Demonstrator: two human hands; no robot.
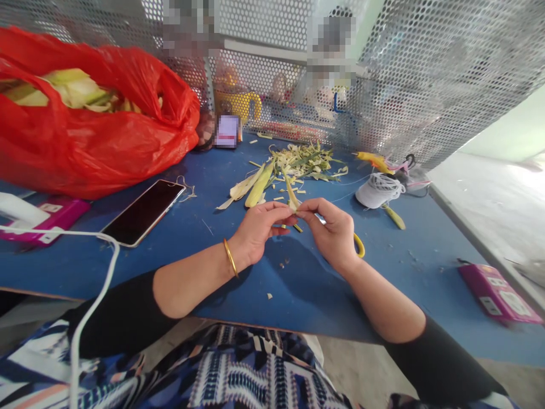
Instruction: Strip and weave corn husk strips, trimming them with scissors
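Your left hand [254, 232] and right hand [330, 232] pinch a pale husk strip [293, 201] over the table's [398, 267] middle; fingers hide its lower end, its long axis pointing narrow-tip-first toward the far edge, slightly left.

No writing is legible — the right-hand purple pack [499, 294] is blurred.

The one view looks from the wearer's head, above the near side of the blue tabletop [404, 267], facing forward and down across it. It is close enough for the left hand [255, 230] and right hand [334, 233] to show clearly over the tabletop, yet wide enough to include the patterned garment [238, 375] below its near edge and the perforated partition [264, 23] at its far side.
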